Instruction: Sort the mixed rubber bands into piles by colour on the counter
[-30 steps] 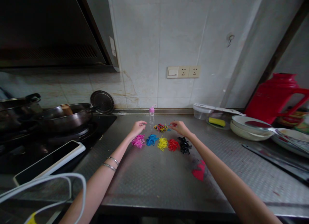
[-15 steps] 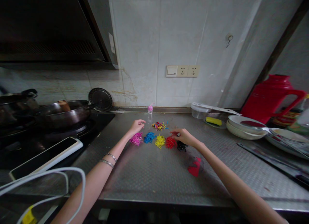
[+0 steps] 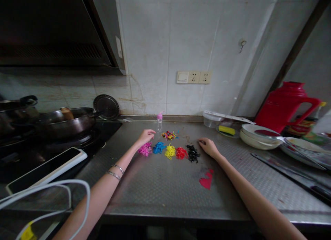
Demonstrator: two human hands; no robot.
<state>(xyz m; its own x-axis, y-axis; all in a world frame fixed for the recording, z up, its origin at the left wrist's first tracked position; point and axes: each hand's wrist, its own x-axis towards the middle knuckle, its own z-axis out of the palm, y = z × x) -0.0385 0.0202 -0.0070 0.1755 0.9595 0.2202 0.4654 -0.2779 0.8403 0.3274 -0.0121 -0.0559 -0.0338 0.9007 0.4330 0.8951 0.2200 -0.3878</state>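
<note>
Small rubber bands lie sorted by colour in a row of piles: pink [image 3: 145,149], blue [image 3: 159,147], yellow [image 3: 170,152], red [image 3: 181,153] and black [image 3: 192,153]. Behind the row is a mixed multicoloured pile [image 3: 169,135]. My left hand [image 3: 147,136] hovers just above and behind the pink pile, its fingers curled together; whatever they may hold is too small to see. To the right of the black pile, my right hand [image 3: 207,146] rests low over the counter with loosely bent fingers, and nothing shows in it.
A small pink-capped bottle [image 3: 159,122] stands behind the mixed pile. Nearer me is a red heart-shaped piece [image 3: 206,179]. Pans [image 3: 69,124] and a white-edged device [image 3: 49,171] are left; bowls [image 3: 258,140], a knife [image 3: 284,174] and a red thermos [image 3: 281,105] are right.
My right hand has moved right, away from above the red and black piles, so the black pile now shows fully. My left hand has stayed nearly in place. The view has shifted slightly.
</note>
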